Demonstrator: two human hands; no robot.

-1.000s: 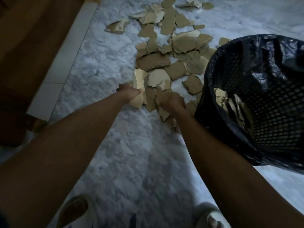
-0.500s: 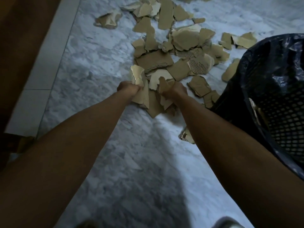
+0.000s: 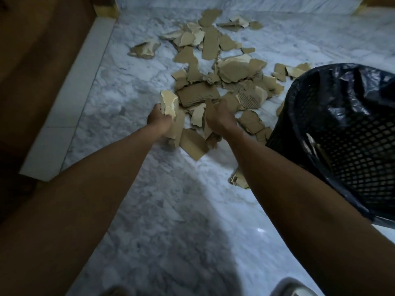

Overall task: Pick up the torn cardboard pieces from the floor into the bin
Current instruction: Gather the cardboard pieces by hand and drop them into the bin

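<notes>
Gripping torn cardboard pieces [image 3: 213, 67], both hands [image 3: 159, 117] [image 3: 220, 117] reach over marble floor [image 3: 149, 210] beside bin [image 3: 342, 129]

Floor [image 3: 132, 86]: grey-white veined marble, dimly lit, dark shadow across near part. Pale stone border strip [image 3: 70, 99] along left edge. Brown wooden surface [image 3: 34, 60] beyond it.

The white, grey-veined marble floor [image 3: 132, 86] carries a loose scatter of torn brown cardboard pieces [image 3: 213, 67], many overlapping. A large corrugated rectangular cardboard piece [image 3: 197, 95] lies near the middle of the heap. One small crumpled cardboard scrap [image 3: 239, 179] sits apart, nearer the viewer. A black mesh bin lined with a dark plastic bag [image 3: 342, 129] stands on the floor just right of the heap.
</notes>
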